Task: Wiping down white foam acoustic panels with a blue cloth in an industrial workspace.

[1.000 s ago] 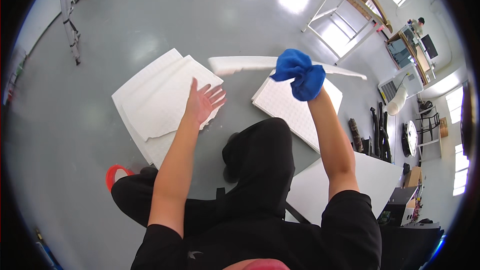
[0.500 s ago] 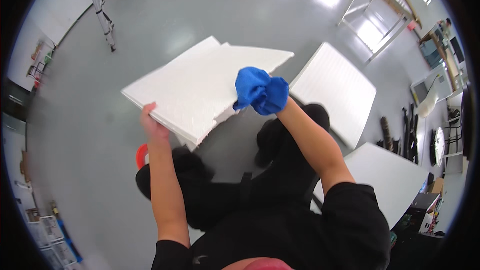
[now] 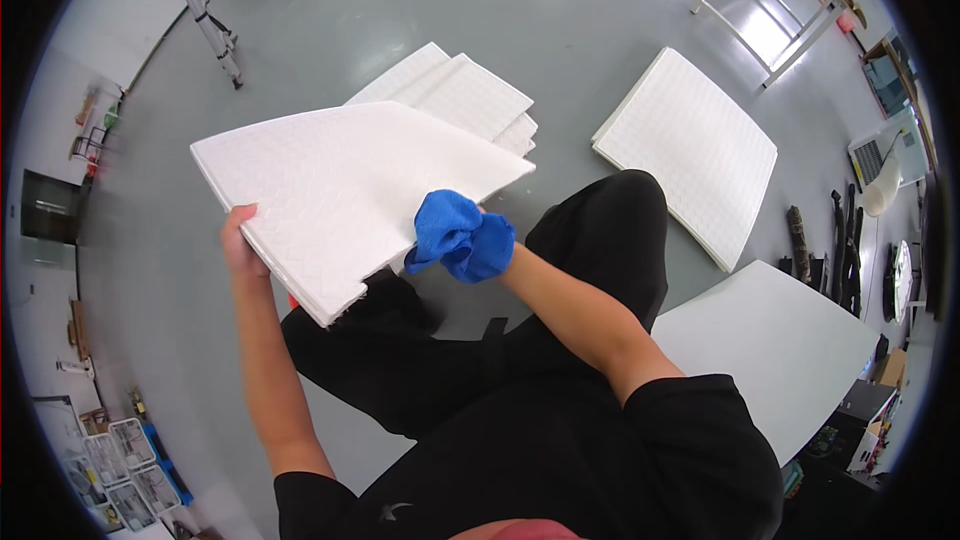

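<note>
A white, faintly textured panel (image 3: 330, 165), thick at its side and torn along the near edge, is held tilted above the floor. My left hand (image 3: 243, 238) is closed on its left edge, thumb on top. At the panel's near right edge is my right hand (image 3: 492, 242), closed and mostly hidden behind a bunched blue cloth (image 3: 450, 225). The cloth touches or nearly touches the panel's edge; which, I cannot tell. Behind the panel, several similar white panels (image 3: 480, 100) lie in an uneven pile, partly covered by it.
A neat stack of white panels (image 3: 690, 150) lies on the grey floor to the right. Closer on the right is a plain white board (image 3: 775, 350). My bent knee (image 3: 625, 210) rises between the stack and the held panel. A white-legged table (image 3: 790, 50) stands far right.
The held panel has moved left and toward me together with both hands and the blue cloth. More of the pile behind it now shows.
</note>
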Demonstrator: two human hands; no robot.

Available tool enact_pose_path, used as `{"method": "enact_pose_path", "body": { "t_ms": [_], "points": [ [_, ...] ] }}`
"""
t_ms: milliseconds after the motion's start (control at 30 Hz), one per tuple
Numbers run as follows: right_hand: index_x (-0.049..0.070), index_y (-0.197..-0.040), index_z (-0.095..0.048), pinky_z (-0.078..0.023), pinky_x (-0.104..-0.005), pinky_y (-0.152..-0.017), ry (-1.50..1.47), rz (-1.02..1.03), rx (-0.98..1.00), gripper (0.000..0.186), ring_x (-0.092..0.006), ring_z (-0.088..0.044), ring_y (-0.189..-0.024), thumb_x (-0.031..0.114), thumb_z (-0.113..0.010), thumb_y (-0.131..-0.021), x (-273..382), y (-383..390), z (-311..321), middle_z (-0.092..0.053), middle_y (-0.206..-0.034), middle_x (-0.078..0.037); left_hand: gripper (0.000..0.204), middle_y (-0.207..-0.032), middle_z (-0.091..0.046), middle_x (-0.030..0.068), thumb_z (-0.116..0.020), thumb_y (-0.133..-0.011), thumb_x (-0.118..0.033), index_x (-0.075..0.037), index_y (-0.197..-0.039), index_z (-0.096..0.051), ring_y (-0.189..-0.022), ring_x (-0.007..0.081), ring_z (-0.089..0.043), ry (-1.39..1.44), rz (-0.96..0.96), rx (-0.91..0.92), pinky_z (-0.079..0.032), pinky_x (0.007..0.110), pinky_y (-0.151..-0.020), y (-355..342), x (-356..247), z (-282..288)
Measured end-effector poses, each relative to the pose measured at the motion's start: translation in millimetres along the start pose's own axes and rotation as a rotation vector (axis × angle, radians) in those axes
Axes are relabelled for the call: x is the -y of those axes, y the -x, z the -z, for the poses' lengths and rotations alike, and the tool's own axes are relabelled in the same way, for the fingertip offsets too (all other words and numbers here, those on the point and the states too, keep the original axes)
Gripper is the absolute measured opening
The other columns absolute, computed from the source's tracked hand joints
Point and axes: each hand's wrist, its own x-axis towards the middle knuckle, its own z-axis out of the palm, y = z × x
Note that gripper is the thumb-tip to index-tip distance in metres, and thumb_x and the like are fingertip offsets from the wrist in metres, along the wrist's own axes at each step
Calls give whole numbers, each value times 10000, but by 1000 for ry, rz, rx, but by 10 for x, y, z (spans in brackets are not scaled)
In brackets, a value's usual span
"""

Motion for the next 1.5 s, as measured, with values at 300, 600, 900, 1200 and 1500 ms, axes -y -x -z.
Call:
{"method": "enact_pose_path", "body": {
  "t_ms": [300, 600, 900, 1200, 1500],
  "points": [
    [89, -1107, -549, -477, -234, -698, -439, -68, 163, 297, -125, -566, -844, 20, -558, -818, 67, 441, -30, -575, -963, -23, 593, -1073, -567, 237, -566, -709, -167, 118, -1210, -424, -957, 351, -591, -100, 134, 54, -498, 433, -856, -287, 266, -79],
    [68, -1135, -550, -470, -246, -550, -1264, -1211, -23, 258, -132, -600, -775, 216, -498, -930, 246, 405, 96, -591, -922, -42, 587, -1070, -564, 234, -554, -725, -186, 111, -1216, -429, -941, 306, -603, -129, 140, 99, -512, 391, -820, -419, 268, 63],
    [25, -1202, -493, -494, -311, -600, -808, -807, -706, 395, -210, -630, -833, 310, -496, -928, 246, -776, 216, -614, -1023, -112, 650, -1102, -542, 218, -588, -706, -183, 112, -1250, -387, -981, 288, -589, -225, 59, 85, -513, 367, -814, -422, 269, -17],
    [47, -1208, -550, -351, -426, -1019, 228, -128, 67, 478, -366, -420, -1245, 237, -668, -786, -180, -1021, -1013, -452, -1361, -169, 661, -1201, -515, 228, -590, -733, -181, 86, -1296, -371, -1059, 313, -563, -70, 122, 80, -487, 386, -885, -343, 284, 54],
    [-25, -1169, -563, -372, -378, -1002, 411, -863, -361, 421, -333, -477, -1193, 266, -570, -864, -1834, -302, -470, -498, -1312, -188, 706, -1203, -518, 228, -605, -715, -206, 87, -1309, -360, -1066, 311, -559, -176, 201, -49, -476, 392, -896, -287, 348, 308]
  ]
}}
